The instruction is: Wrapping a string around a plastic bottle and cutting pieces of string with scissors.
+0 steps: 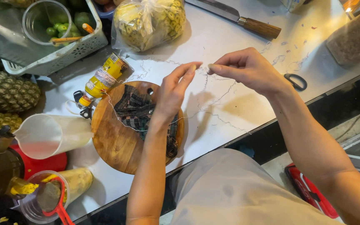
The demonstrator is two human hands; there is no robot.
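Observation:
My left hand (176, 89) hovers over a round wooden board (117, 141), fingers stretched up and pinching a thin white thread (213, 106). My right hand (248, 68) is raised just to the right, fingertips closed on the same thread near the left fingertips. The thread trails down in loops across the white counter and back to a dark checked cloth (136, 110) lying on the board. My left forearm hides part of the cloth and board.
A wooden-handled knife (238, 18) and bagged pineapple (148, 21) lie at the back. Black scissors (295, 81) sit right of my right hand. A yellow bottle (103, 79), white jug (51, 135), white basket (42, 50), pineapples (5, 91) and a plastic cup (42, 200) crowd the left.

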